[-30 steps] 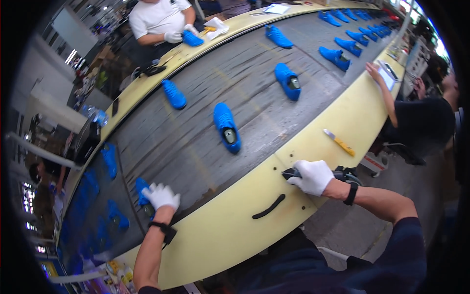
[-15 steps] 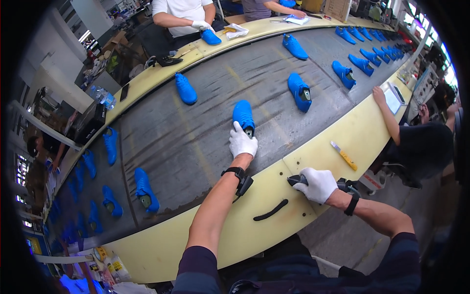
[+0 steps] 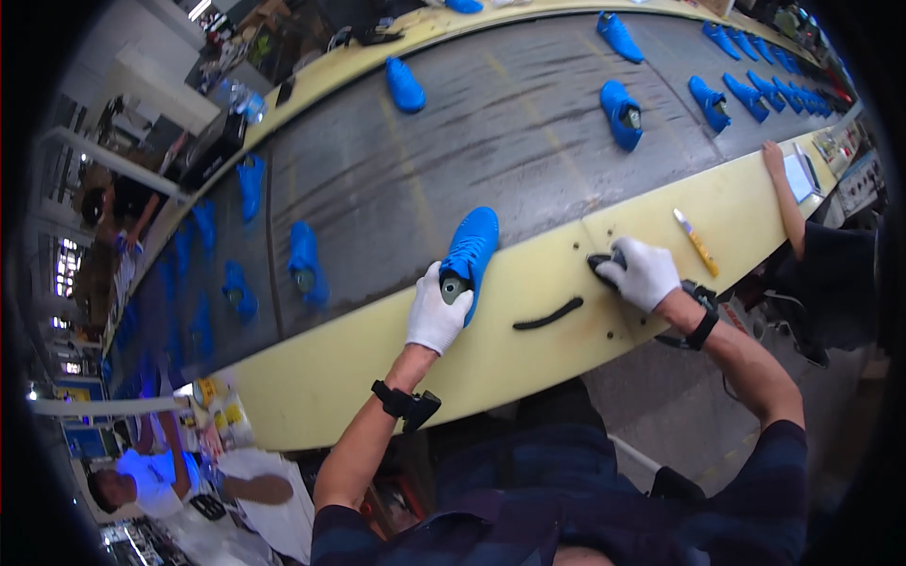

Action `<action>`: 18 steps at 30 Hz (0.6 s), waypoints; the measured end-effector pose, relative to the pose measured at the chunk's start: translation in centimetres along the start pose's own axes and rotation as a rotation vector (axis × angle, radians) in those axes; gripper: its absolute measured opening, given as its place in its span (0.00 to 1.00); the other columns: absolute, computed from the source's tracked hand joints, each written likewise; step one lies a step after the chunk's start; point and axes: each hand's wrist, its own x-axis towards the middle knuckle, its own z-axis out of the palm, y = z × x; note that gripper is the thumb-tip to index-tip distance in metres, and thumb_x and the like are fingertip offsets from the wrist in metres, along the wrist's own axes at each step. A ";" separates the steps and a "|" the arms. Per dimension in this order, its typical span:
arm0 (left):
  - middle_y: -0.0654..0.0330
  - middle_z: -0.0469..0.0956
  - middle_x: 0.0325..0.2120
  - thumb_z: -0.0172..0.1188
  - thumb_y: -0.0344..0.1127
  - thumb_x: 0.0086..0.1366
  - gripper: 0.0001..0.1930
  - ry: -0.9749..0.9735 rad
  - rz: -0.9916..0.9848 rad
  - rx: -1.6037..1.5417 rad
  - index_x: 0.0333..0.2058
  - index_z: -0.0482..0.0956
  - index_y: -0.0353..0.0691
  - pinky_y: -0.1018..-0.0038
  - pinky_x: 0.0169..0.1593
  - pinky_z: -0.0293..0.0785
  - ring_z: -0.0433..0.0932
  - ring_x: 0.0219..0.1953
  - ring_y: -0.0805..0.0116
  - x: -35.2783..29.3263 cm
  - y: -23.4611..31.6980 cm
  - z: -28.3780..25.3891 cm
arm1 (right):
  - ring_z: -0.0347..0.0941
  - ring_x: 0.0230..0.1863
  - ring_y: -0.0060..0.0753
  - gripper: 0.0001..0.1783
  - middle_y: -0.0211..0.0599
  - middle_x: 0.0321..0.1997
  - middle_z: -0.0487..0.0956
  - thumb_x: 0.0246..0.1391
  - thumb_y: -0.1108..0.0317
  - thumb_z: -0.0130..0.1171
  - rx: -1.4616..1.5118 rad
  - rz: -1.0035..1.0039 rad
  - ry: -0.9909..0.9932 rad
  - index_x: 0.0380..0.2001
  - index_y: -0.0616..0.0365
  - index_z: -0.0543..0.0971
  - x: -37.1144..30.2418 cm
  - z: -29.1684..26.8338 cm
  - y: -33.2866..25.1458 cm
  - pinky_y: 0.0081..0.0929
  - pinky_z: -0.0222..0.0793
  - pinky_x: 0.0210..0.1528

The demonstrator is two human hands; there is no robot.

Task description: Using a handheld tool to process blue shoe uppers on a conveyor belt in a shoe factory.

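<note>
A bright blue lace-up shoe (image 3: pixel 478 241) with a greenish shoe last inside its opening is tilted over the near edge of the grey belt and the pale yellow ledge. My left hand (image 3: pixel 435 311), in a white glove, grips it at the heel, toe pointing away from me. Farther right, my gloved right hand (image 3: pixel 645 274) is closed round a dark hand tool (image 3: pixel 601 262) above the ledge; its kind is mostly hidden by the fingers. Between my hands a curved black strip (image 3: pixel 549 314) lies on the ledge. A knife with a yellow handle (image 3: pixel 696 242) lies beyond my right hand.
The grey belt (image 3: pixel 368 208) carries several more blue shoes, such as one at its near left (image 3: pixel 304 264). A yellow ledge (image 3: pixel 330 377) runs along my side. At the right, another person's arm (image 3: pixel 788 193) rests by a white pad (image 3: pixel 798 179). Another person is at the lower left.
My left hand has drawn the blue shoe off the middle of the belt toward me, to the ledge. My right hand still holds the dark tool. The view has tipped downward.
</note>
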 end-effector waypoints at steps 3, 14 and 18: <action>0.33 0.74 0.52 0.71 0.45 0.60 0.43 0.055 -0.042 0.078 0.69 0.62 0.35 0.48 0.60 0.73 0.76 0.55 0.35 -5.8 -0.5 -0.1 | 0.83 0.35 0.60 0.19 0.52 0.32 0.84 0.58 0.54 0.71 0.017 -0.028 -0.003 0.39 0.59 0.81 0.3 0.6 0.1 0.49 0.78 0.39; 0.38 0.79 0.45 0.68 0.42 0.63 0.33 0.265 -0.065 0.081 0.61 0.68 0.32 0.48 0.52 0.76 0.78 0.49 0.37 -13.8 -2.2 0.2 | 0.83 0.34 0.58 0.12 0.50 0.31 0.84 0.60 0.61 0.65 0.060 -0.725 -0.360 0.36 0.59 0.77 1.5 4.9 -23.3 0.52 0.77 0.34; 0.40 0.80 0.26 0.60 0.34 0.61 0.09 0.247 -0.011 -0.058 0.29 0.80 0.33 0.48 0.39 0.76 0.81 0.35 0.35 -13.1 -2.0 0.2 | 0.87 0.36 0.52 0.11 0.49 0.33 0.87 0.57 0.66 0.66 -0.429 -0.805 -0.647 0.40 0.59 0.80 2.1 8.2 -29.1 0.46 0.78 0.31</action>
